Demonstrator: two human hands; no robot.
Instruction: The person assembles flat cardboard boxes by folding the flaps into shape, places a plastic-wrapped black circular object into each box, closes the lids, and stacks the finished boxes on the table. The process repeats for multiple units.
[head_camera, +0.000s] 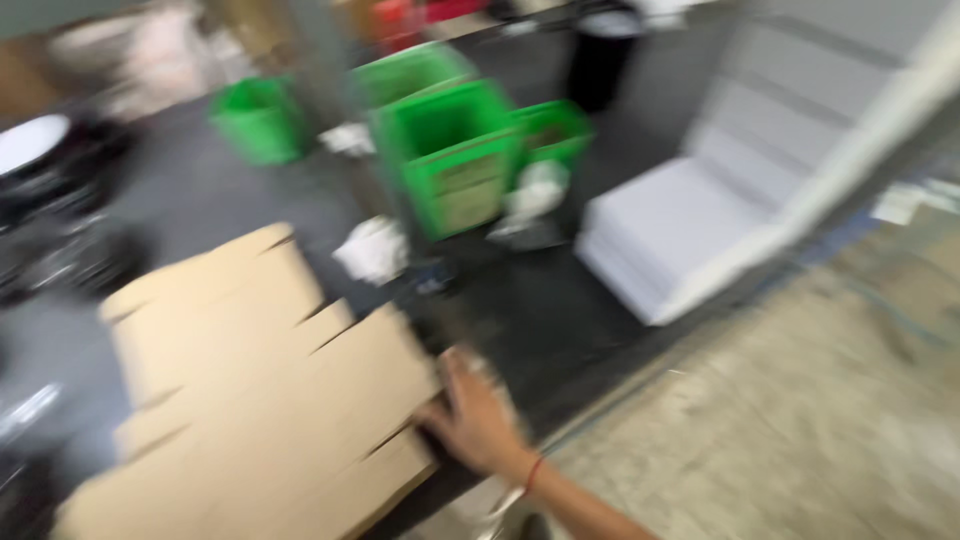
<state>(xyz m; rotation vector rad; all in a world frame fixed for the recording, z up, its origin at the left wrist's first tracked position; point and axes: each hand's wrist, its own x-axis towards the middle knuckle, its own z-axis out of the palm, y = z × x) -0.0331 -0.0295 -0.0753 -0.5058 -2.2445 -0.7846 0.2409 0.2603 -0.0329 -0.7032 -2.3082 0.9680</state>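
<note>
The whole view is smeared by motion. A flattened brown cardboard box (250, 390) with slotted flaps lies over the dark floor at the lower left. My right hand (475, 420), with a red band at the wrist, reaches in from the bottom edge and grips the cardboard at its right edge, thumb against the sheet and fingers pointing away from me. My left hand is out of sight.
Several green plastic crates (450, 160) stand on the dark floor beyond the cardboard, with crumpled white wrapping (372, 250) around them. A stack of white sheets (660, 235) lies at the right, beside pale concrete floor (800, 420). Dark machinery (50, 230) fills the left edge.
</note>
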